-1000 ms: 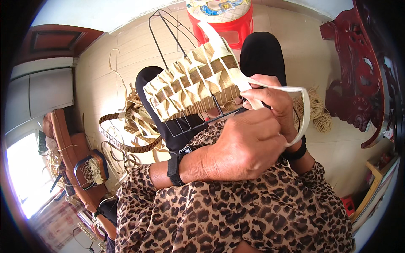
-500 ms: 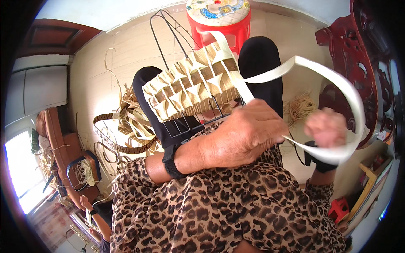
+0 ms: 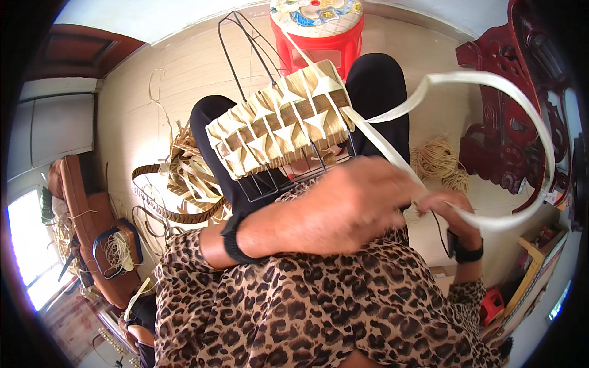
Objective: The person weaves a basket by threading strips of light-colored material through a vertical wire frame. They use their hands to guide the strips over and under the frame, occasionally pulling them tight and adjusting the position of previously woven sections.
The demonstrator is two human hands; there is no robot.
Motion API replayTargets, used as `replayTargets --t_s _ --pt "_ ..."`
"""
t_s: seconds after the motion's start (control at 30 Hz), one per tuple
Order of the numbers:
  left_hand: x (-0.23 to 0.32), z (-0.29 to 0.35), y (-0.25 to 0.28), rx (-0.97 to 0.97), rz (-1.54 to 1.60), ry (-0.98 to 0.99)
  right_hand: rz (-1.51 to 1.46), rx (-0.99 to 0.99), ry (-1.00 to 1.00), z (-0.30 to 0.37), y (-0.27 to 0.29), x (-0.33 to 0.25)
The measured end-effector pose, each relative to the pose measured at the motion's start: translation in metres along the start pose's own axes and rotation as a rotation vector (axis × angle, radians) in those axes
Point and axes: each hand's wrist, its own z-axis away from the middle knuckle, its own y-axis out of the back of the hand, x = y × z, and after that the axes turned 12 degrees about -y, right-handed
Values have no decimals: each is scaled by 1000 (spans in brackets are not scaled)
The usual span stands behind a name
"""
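On my lap rests a partly woven basket (image 3: 282,126), with pale folded strips around a black wire frame (image 3: 261,187) and a brown band along its middle. A long pale flat strip (image 3: 383,144) runs from the basket's right end down to my hands, and its length loops wide to the right. My right hand (image 3: 451,211) is closed on this strip, thumb and fingers pinching it. My left hand (image 3: 359,205) lies just below the basket, its fingertips beside the strip; motion smears the fingers, so its grip is unclear.
Coils of brown and pale strips (image 3: 190,184) lie on the floor at left, and a bundle of thin cord (image 3: 438,159) at right. A red stool (image 3: 316,37) stands ahead. Carved dark-red furniture (image 3: 503,141) borders the right. Part of another person's arm (image 3: 141,334) shows at lower left.
My left hand has shifted down, away from the basket's edge. My right hand has moved left toward it. The strip is drawn through farther, and its loop is wider to the right.
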Motion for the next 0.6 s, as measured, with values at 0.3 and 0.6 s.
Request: replayTargets --t_s 0.3,0.6 --pt "-30 0 96 225 -620 416 749 53 -1056 99 90 91" --pt "-72 -13 115 -49 -454 497 1066 639 118 12 67 16"
